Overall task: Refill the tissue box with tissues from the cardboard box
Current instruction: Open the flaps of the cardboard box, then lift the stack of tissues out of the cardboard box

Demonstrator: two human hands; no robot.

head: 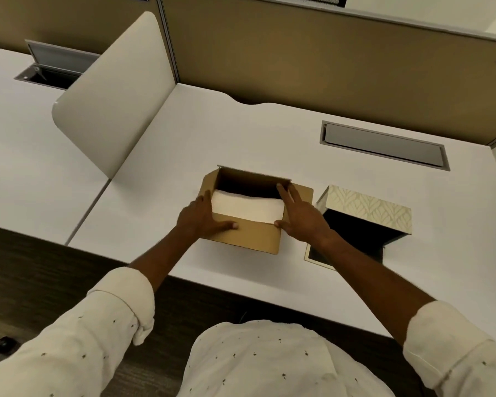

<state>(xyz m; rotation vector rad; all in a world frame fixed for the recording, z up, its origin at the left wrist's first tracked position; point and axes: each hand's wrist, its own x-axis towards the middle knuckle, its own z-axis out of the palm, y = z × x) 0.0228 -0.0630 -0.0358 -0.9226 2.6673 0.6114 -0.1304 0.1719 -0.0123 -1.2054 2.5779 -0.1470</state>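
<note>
- I see a white desk (241,133) with a closed grey cable hatch (384,144).
- Tan partition panels (327,58) stand behind it.
- Dark carpet (40,267) lies below.

This is an office cubicle. Tan fabric partition walls (327,70) with grey metal trim close off the back of a white bench (241,138), a rounded divider panel (112,93) separates it from the neighbouring workstation, and grey cable hatches (384,144) are set into both surfaces above dark carpet (26,267).

Warm, dim indoor light fell from above; the desk (241,144) showed soft shadows, mild overall blur, and wide-angle bending toward three and nine o'clock.
</note>
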